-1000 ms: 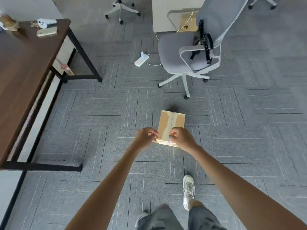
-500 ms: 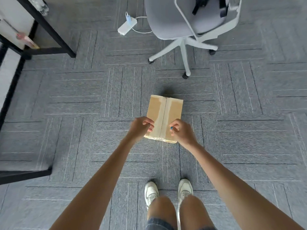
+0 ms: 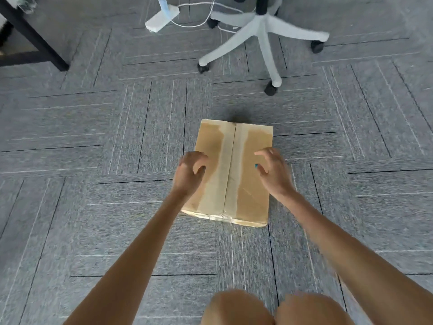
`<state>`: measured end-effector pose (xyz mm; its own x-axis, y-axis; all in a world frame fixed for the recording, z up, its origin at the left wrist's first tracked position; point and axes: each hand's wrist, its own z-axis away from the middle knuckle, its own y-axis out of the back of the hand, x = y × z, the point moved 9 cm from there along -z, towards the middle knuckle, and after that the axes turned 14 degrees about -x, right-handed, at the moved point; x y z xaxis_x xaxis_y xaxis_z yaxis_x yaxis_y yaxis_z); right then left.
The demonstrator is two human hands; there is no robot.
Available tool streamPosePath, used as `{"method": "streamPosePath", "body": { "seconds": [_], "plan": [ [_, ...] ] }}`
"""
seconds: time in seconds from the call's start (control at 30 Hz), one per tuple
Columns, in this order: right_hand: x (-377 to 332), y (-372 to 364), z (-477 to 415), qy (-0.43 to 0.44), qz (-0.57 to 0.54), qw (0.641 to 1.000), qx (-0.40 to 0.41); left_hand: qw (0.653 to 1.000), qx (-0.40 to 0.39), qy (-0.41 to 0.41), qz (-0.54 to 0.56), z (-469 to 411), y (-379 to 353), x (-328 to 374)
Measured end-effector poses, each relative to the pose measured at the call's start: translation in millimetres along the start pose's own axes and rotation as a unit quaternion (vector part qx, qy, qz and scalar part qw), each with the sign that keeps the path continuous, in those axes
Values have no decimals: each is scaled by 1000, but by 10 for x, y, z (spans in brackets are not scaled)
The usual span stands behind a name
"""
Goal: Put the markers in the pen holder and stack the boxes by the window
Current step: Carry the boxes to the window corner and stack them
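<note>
Now released, box (image 3: 243, 141) on carpet (image 3: 93, 207), left hand (image 3: 188, 177) and right hand (image 3: 275, 174) hovering, fingers (image 3: 264, 153) loosely spread.

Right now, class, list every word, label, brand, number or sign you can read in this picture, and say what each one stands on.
No text can be read anywhere in this view.
cardboard box: its top shows plain flaps and tape, with no print.
white power strip: blurred, with no marking that can be made out.
chair base: no label shows.
</note>
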<state>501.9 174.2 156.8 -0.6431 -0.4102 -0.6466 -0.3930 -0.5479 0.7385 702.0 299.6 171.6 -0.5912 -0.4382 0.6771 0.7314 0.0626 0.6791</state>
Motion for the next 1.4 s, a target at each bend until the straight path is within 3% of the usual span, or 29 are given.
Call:
{"method": "streamPosePath", "body": {
  "seconds": [0.1,0.3,0.43,0.63,0.83,1.13,1.4],
  "plan": [
    [245,-124,-115,-24,11,999,28,999,5,-5,-49,-196,-150,-252],
    [714,-415,-103,-106,-205,971,61,990,-38,39,127,-248,-420,-540],
    [702,-460,-247,-90,-190,976,53,989,-7,39,143,-186,-440,-593],
    [529,-492,-492,-60,-207,976,-35,981,5,46,189,-29,-488,-641],
    [646,-658,-158,-34,-290,954,-74,933,9,42,358,49,-587,-842],
    [587,-711,56,-30,-262,963,-52,927,14,22,374,12,-635,-777],
    [27,-159,211,-19,-308,950,-47,929,26,-6,370,259,84,-143]
  ]
}}
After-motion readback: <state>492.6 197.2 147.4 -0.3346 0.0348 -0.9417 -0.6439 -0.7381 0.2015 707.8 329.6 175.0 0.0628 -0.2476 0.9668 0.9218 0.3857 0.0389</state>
